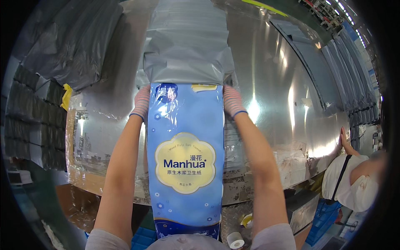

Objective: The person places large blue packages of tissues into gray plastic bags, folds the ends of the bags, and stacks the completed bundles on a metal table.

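Note:
A long blue plastic-wrapped pack of tissue paper (186, 121) lies lengthwise in front of me, its near end close to my body. Its far end meets a grey plastic bag (183, 56), which stretches away over the table. My left hand (142, 101), in a striped glove, presses against the pack's left side beside the bag's near edge. Opposite it, my right hand (233, 101), gloved alike, grips the right side. Both hands' fingertips are partly hidden by the pack and the bag's edge.
Beneath the pack is a shiny metal table (266, 121). Grey plastic bags (71, 46) are heaped at far left, above stacked grey bundles (31, 121). A grey sheet stack (304, 62) lies right. Another person (350, 179) is at the right edge. A white roll (235, 240) sits below.

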The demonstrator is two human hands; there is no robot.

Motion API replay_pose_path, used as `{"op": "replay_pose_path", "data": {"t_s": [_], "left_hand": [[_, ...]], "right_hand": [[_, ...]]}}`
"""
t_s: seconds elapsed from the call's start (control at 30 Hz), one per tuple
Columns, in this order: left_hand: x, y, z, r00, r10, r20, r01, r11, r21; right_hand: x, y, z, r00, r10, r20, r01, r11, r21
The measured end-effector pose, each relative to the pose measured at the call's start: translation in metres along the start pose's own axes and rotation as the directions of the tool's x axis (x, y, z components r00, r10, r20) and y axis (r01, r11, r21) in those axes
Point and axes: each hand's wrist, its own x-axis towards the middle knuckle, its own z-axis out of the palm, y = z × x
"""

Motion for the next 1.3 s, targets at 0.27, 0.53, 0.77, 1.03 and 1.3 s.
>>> {"op": "replay_pose_path", "data": {"t_s": [0.27, 0.53, 0.77, 1.03, 1.3], "left_hand": [[-0.144, -0.028, -0.043, 0.901, 0.086, 0.426, -0.207, 0.947, 0.246], [-0.416, -0.077, -0.061, 0.608, 0.140, 0.781, -0.363, 0.925, 0.117], [-0.437, -0.137, -0.009, 0.587, 0.225, 0.778, -0.356, 0.934, -0.002], [-0.412, -0.046, -0.025, 0.659, 0.664, 0.353, -0.536, 0.744, -0.399], [-0.415, -0.140, -0.054, 0.753, 0.480, 0.450, -0.426, 0.877, -0.222]], "right_hand": [[-0.142, 0.003, -0.022, 0.916, -0.022, 0.401, -0.046, 0.986, 0.157], [-0.434, 0.028, 0.007, 0.529, -0.301, 0.793, 0.049, 0.944, 0.326], [-0.453, -0.008, 0.026, 0.511, -0.288, 0.810, 0.112, 0.957, 0.269], [-0.413, -0.090, 0.021, 0.548, -0.551, 0.629, 0.767, 0.631, -0.115], [-0.455, -0.070, 0.057, 0.894, -0.254, 0.370, 0.192, 0.961, 0.198]]}}
